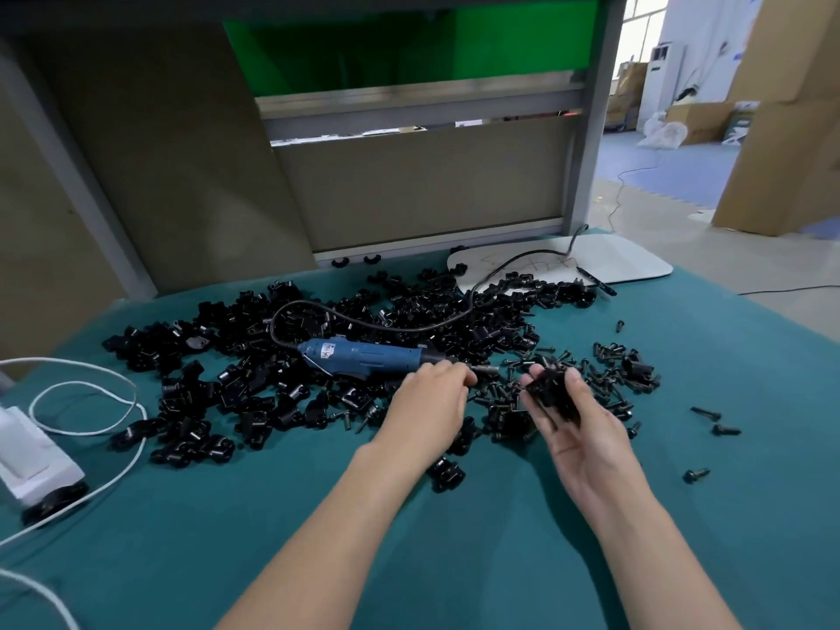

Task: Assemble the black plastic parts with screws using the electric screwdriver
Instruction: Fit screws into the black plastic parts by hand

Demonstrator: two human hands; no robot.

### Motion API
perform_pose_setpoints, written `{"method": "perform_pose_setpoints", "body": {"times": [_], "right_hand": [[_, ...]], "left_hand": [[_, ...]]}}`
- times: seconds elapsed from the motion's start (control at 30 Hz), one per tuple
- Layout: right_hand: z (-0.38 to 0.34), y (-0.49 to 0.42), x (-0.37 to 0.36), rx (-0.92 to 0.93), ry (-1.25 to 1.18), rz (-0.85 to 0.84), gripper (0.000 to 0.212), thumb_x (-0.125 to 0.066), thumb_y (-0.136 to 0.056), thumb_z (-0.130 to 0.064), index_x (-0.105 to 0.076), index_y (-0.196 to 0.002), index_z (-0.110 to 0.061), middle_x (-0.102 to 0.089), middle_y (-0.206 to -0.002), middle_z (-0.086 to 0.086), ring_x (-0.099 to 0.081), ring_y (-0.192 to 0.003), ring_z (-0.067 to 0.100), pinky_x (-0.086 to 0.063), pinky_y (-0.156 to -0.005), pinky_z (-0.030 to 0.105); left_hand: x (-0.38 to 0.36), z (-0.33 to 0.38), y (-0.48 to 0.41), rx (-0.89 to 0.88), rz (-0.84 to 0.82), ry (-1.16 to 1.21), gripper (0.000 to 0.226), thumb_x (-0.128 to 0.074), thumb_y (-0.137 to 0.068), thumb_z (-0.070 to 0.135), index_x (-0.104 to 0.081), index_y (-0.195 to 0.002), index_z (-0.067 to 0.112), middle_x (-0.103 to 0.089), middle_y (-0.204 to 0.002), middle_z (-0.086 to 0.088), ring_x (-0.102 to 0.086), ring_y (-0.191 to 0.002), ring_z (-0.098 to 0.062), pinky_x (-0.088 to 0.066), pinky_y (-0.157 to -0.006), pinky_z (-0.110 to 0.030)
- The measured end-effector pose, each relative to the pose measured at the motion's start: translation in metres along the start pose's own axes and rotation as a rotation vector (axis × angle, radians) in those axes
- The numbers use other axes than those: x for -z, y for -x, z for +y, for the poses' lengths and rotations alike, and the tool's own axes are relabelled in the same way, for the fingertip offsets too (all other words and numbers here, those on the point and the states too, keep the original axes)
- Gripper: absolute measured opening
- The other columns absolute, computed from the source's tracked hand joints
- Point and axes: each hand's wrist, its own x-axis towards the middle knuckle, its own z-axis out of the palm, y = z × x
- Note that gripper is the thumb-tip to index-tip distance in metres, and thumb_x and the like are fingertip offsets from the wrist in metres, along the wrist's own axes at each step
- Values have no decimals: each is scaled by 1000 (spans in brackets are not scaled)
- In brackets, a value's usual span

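Note:
A blue electric screwdriver (pixel 363 354) lies on a wide heap of black plastic parts (pixel 254 384), its tip pointing right. My left hand (pixel 429 397) hovers at the tool's front end, fingers curled down at its black nose; whether it grips anything is hidden. My right hand (pixel 568 416) is palm up and holds a black plastic part (pixel 552 391) between thumb and fingers. Loose black screws (pixel 609 361) lie scattered behind and right of that hand.
The green table mat (pixel 227 538) covers the bench. A white power unit (pixel 32 452) with white cables sits at the left edge. A white board (pixel 627 261) lies at the back right, crossed by the screwdriver's black cord (pixel 409 327). Stray screws (pixel 704 413) lie far right.

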Motion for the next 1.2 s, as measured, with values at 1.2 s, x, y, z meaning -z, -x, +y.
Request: {"method": "perform_pose_setpoints", "body": {"times": [1.2], "right_hand": [[22,4,-8,-109,357,-237,30,-70,-85,-25,-79,-99,0,-75,-112,24,-74,-105,31,-62,-80,32]], "left_hand": [[-19,9,57,303,161,1044,2,-71,-94,35,-73,-94,34,-76,-91,11,-71,-88,-7,-59,-78,-34]]}}
